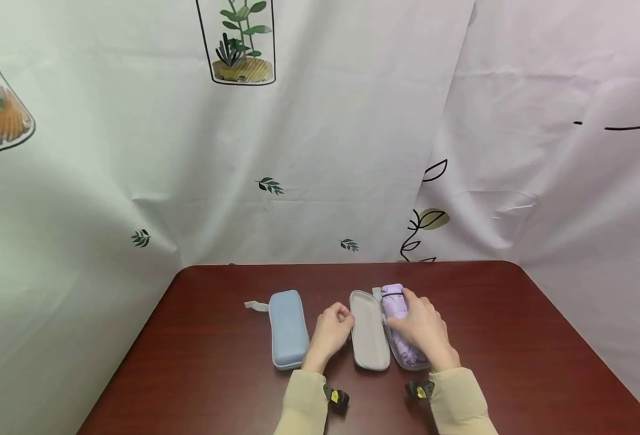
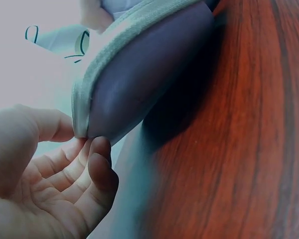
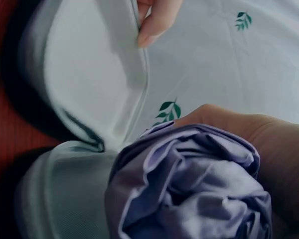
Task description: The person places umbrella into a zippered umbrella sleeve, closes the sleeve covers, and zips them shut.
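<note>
Holding the lid with our left hand, our right hand grips the folded umbrella in the open case; closing remains.

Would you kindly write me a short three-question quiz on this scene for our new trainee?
1. True or false: the blue case is shut and neither hand touches it.
2. What does the right hand hold? A) the blue case B) the folded lilac umbrella C) nothing
3. Fill in: the left hand pinches the edge of the grey case's open ____.

Key
1. True: it lies closed on the table, left of the left hand.
2. B: the umbrella lies in the case's other half under that hand.
3. Lid: the left wrist view shows thumb and fingers on its rim.
</note>
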Action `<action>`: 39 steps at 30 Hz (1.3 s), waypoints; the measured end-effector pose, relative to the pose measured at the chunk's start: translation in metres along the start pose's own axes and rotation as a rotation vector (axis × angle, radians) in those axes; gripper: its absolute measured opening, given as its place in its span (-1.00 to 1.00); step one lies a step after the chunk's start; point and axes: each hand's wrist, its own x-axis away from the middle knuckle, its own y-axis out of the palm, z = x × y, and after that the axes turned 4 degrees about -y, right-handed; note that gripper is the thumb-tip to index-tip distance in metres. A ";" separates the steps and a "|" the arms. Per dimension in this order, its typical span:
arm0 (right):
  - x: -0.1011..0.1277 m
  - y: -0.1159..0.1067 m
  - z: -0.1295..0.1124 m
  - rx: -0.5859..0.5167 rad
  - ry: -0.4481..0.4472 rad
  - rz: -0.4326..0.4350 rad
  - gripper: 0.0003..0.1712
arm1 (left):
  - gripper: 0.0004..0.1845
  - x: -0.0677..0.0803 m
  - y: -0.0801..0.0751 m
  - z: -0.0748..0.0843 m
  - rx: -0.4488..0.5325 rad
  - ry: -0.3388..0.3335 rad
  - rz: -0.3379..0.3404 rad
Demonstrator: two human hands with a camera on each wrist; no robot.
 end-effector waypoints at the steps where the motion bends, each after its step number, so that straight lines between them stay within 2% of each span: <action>1: 0.000 0.001 0.002 0.003 0.003 -0.004 -0.01 | -0.94 0.000 0.000 0.000 -0.009 0.001 0.002; 15: 0.000 0.005 0.017 0.035 -0.018 -0.034 -0.04 | -0.97 0.002 0.005 0.008 -0.030 0.029 0.006; 31: 0.000 0.009 0.019 0.025 -0.027 -0.062 -0.06 | -0.96 0.004 0.002 0.010 -0.045 0.018 0.003; 35: 0.000 0.008 0.015 0.019 -0.054 -0.068 -0.06 | -0.95 0.004 0.002 0.010 -0.048 0.022 0.008; 39: 0.001 0.001 0.012 0.014 -0.129 -0.102 -0.06 | -0.95 0.005 -0.001 0.011 -0.052 0.033 0.016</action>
